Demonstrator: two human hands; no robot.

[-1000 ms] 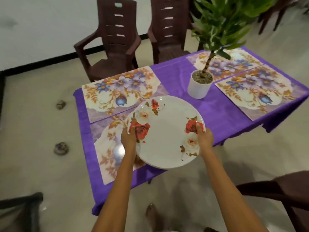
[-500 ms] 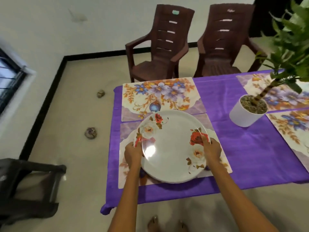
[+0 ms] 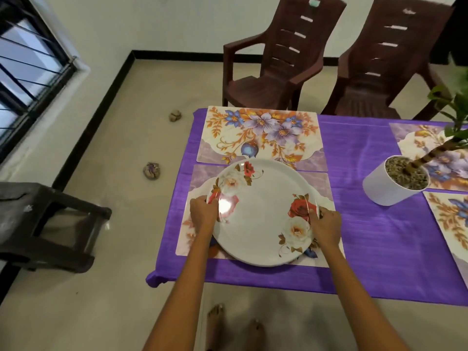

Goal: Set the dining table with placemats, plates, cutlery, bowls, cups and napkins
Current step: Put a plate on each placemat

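A large white plate [image 3: 260, 214] with red and cream roses is over the near floral placemat [image 3: 323, 191] at the table's left end. My left hand [image 3: 203, 214] grips its left rim and my right hand [image 3: 326, 225] grips its right rim, thumbs on top. I cannot tell whether the plate rests on the mat or hovers just above it. A second floral placemat [image 3: 260, 134] lies bare behind it. More placemats [image 3: 450, 219] lie at the right edge.
The table wears a purple cloth [image 3: 367, 224]. A white pot with a plant [image 3: 395, 179] stands at the right. Two brown plastic chairs [image 3: 276, 62] face the far side. A dark stool [image 3: 48, 224] stands on the floor at left, with two small lumps [image 3: 151, 170] nearby.
I have stepped closer and the view has swung left. The plate in both hands has come down over the near placemat.
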